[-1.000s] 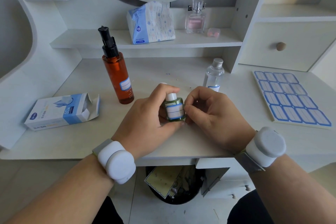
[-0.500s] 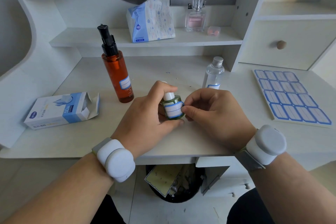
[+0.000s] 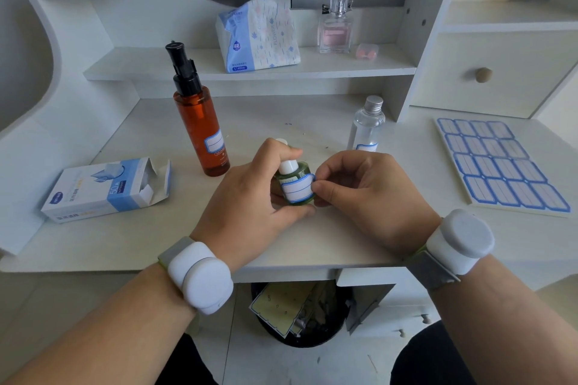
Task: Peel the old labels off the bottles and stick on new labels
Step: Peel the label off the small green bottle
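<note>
Down low, under the desk edge, a black bin (image 3: 300, 316) holds a used yellowish backing sheet (image 3: 275, 309). Up on the desk (image 3: 125, 237), near the front edge, both hands meet around the small green bottle (image 3: 295, 187). The left hand (image 3: 250, 197) wraps it from the left, thumb underneath, forefinger curled over beside the white cap (image 3: 287, 166). The right hand (image 3: 372, 194) pinches at the right edge of the blue-bordered label (image 3: 297, 191) with thumb and forefinger, the other fingers curled in.

That corner looks lifted off the glass, so my read is peeling, though pressing the edge down cannot be ruled out. If it is peeling, the next move calls for a slow, low pull across the bottle, with the left hand gripping firm so the bottle does not spin and the label does not tear.

Further out, left, lies an opened white-and-blue box (image 3: 106, 187). Behind the hands stands the amber pump bottle (image 3: 200, 122), labelled, and right of it the clear bottle (image 3: 366, 125) with a silver cap, its label partly hidden behind the right hand. Far right on the desk waits the sheet of new labels (image 3: 500, 162), well apart from the hands. On the back shelf sit a tissue pack (image 3: 259, 34) and a perfume bottle (image 3: 334, 28).
</note>
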Motion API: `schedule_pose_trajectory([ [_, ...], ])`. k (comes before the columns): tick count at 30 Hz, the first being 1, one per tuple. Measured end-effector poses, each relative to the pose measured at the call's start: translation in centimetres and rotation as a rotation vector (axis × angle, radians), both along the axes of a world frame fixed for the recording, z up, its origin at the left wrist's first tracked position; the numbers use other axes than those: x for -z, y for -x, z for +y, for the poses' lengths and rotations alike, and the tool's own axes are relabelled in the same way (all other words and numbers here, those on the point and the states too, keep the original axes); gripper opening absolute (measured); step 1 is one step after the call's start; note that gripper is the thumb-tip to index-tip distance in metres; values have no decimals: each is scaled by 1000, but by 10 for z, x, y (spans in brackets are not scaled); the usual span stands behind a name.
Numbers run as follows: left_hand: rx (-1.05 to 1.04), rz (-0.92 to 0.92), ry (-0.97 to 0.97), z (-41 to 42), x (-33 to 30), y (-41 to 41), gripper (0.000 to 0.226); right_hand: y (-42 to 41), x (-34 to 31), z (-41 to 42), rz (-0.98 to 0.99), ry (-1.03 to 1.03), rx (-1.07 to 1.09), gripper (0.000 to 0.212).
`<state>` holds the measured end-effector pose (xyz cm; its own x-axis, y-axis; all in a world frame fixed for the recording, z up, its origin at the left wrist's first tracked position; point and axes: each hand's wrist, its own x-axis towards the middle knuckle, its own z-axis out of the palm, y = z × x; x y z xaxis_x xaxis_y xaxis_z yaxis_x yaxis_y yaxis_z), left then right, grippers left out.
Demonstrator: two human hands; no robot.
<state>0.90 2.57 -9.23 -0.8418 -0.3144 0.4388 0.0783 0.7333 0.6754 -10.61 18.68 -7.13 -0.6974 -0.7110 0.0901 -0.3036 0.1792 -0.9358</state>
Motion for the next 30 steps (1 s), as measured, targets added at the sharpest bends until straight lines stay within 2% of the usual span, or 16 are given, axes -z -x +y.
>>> schedule_pose_trajectory([
  [20, -23, -17, 56, 1, -1, -2, 73, -1, 4, 0, 121, -38, -22, 11],
  [26, -40, 15, 38, 2, -3, -2, 73, 0, 4, -1, 34, 42, 5, 8],
  [30, -37, 16, 49, 3, -2, -1, 73, 0, 4, -1, 50, 4, 31, 6],
])
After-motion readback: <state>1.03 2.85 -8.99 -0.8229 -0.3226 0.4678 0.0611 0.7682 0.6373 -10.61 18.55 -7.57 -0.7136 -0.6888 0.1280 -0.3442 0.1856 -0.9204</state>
